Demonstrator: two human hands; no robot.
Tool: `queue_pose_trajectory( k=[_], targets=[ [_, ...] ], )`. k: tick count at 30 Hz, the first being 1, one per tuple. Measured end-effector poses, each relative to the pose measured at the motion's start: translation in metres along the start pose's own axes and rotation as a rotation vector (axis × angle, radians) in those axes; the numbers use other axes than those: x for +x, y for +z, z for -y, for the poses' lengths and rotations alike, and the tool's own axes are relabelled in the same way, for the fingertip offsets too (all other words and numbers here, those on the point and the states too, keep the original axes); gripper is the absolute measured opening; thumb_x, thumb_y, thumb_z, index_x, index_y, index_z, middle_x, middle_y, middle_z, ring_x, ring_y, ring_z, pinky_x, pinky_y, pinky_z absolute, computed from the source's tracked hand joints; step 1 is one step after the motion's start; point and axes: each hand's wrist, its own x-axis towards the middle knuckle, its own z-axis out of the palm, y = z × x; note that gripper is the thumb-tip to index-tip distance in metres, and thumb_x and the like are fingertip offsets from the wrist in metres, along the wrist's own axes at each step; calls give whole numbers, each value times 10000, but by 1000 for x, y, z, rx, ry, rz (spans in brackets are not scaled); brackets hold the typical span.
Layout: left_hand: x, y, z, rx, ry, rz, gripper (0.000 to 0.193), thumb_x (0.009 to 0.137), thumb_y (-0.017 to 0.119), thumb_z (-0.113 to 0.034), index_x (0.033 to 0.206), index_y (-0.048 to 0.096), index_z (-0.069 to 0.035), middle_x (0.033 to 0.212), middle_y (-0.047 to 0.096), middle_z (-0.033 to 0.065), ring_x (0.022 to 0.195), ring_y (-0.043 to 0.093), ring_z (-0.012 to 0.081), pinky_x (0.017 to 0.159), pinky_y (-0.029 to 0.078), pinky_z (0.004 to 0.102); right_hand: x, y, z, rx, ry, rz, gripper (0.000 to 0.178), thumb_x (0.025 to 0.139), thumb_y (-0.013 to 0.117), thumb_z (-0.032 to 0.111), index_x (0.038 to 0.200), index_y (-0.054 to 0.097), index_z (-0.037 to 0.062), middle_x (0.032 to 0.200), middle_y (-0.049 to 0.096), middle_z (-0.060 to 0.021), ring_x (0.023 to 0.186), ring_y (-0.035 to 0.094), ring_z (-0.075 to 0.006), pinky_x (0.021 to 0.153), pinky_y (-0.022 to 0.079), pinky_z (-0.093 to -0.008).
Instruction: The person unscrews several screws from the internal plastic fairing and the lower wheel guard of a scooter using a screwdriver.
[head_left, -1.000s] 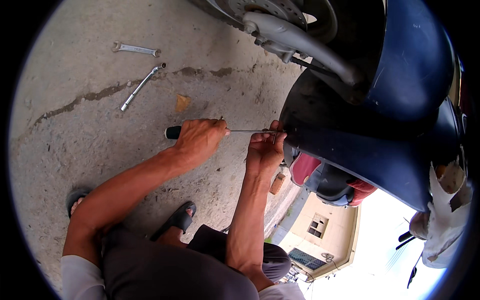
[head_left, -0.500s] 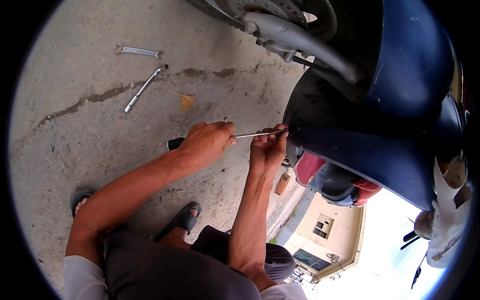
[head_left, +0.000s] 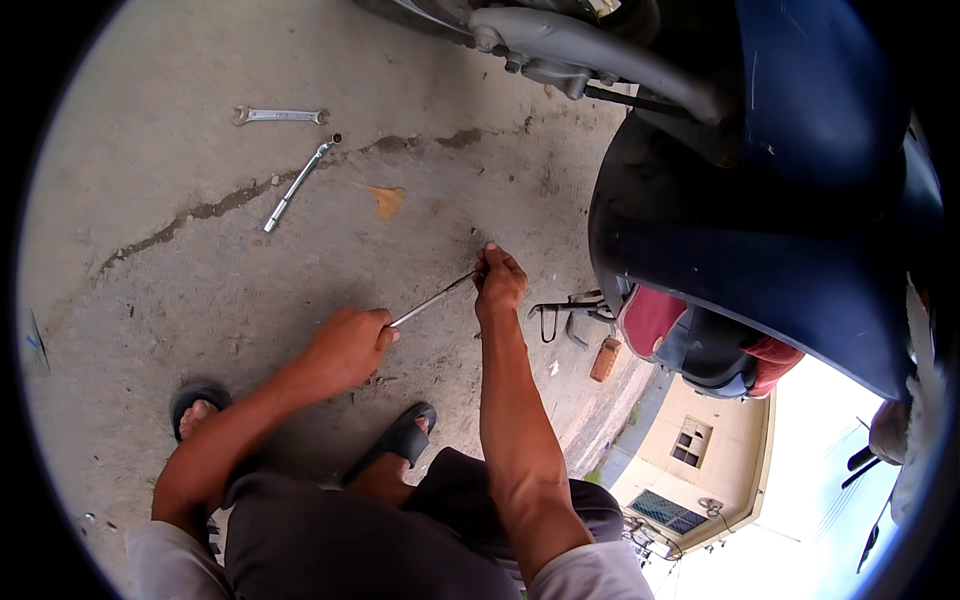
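My left hand (head_left: 348,348) is closed around the handle of a screwdriver, which the fist hides. The thin metal shaft of the screwdriver (head_left: 432,300) slants up and to the right, its tip reaching the fingers of my right hand (head_left: 502,283). Those fingers are pinched together at the tip; whatever small thing they hold there is hidden. Both hands are over the concrete ground, apart from the dark blue body panel (head_left: 720,275) of a scooter on the right.
An open-ended wrench (head_left: 282,116) and a chrome socket wrench (head_left: 298,190) lie on the ground at the upper left, near a dry leaf (head_left: 387,202). The scooter's grey fork arm (head_left: 590,48) is at the top. A brick (head_left: 605,360) lies beyond my right hand.
Both hands have drawn away from the edge of the blue panel, moving left with the screwdriver. The left hand has dropped lower, so the shaft now slants more steeply.
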Motion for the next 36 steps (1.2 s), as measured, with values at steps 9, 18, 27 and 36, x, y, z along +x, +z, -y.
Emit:
queue_pose_trajectory(
  k=[9,18,27,36],
  targets=[
    [-23,-13,6,65,-22,-49,259,1010,554,-171,951,637,67,748,651,271,611,685,287,602,538,411,25,31,13,-18,-61,61,157,934,720,152,986,663,16,787,664,-31,623,578,-134,537,476,-279],
    [-20,-15,4,-701,-132,-202,200,1068,487,-210,1061,539,-17,797,562,44,743,670,191,650,565,335,-81,47,-7,-226,-182,584,331,1033,594,320,1166,650,22,932,711,-62,765,627,-121,704,522,-287],
    [-40,-53,-23,-681,169,-525,251,1029,566,-168,1220,539,-8,1113,607,143,1033,622,205,881,535,355,-188,69,30,-254,29,1249,465,1046,559,354,1405,459,76,894,598,-15,740,535,-132,713,478,-312],
    [-277,-107,50,890,-252,-883,877,775,729,-12,1534,292,-62,1618,196,234,1480,220,448,1182,252,553,-182,-52,165,-1034,-556,1178,499,960,626,161,1434,477,111,1067,663,-185,944,659,-329,880,504,-419]
  ],
)
